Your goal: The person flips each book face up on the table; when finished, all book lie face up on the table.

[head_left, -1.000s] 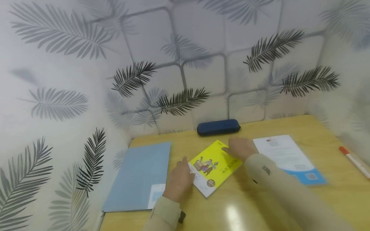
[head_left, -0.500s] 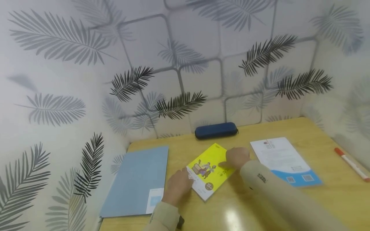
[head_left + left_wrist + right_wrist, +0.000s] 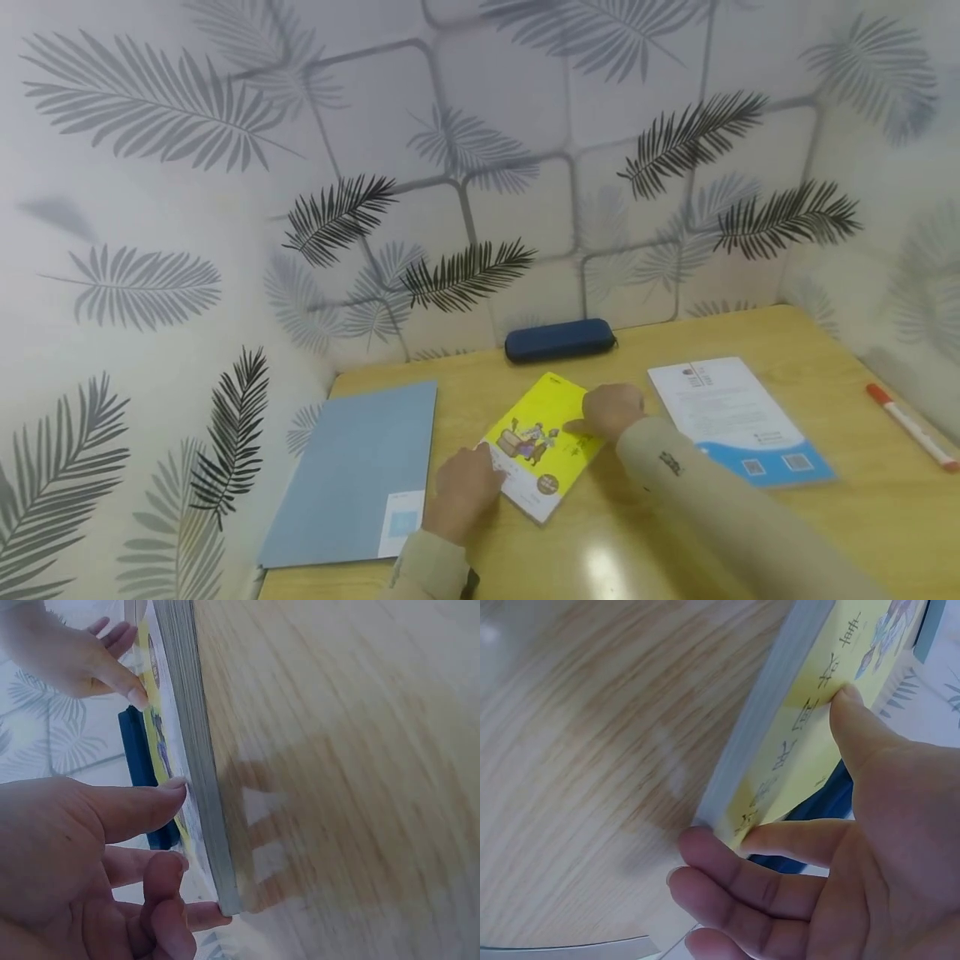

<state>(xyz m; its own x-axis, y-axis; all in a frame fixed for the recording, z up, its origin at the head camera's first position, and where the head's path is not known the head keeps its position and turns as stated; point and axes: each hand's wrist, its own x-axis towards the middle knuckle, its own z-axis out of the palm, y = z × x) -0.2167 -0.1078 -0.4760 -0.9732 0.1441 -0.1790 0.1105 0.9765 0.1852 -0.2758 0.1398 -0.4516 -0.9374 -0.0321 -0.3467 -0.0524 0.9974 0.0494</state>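
A thick paperback book (image 3: 542, 408) with a yellow and white illustrated cover lies at an angle on the wooden table. My left hand (image 3: 467, 490) holds its left corner. In the left wrist view the left thumb rests on the cover (image 3: 174, 761) and a finger touches the corner by the page edges. My right hand (image 3: 611, 411) grips the opposite side. The right wrist view shows that thumb pressing the yellow cover (image 3: 810, 724), with fingers bent at the book's corner. Whether any fingertips reach underneath is hidden.
A blue-grey folder (image 3: 352, 475) lies to the left. Behind the book, a dark blue zip case (image 3: 560, 340) sits by the wall. On the right are a white and blue printed sheet (image 3: 731, 408) and a red-capped marker (image 3: 911, 427). Patterned walls bound the table.
The book has turned slightly counterclockwise, its top corner shifting left and its bottom corner right. Both hands stay at its sides. The head view has tilted up a little.
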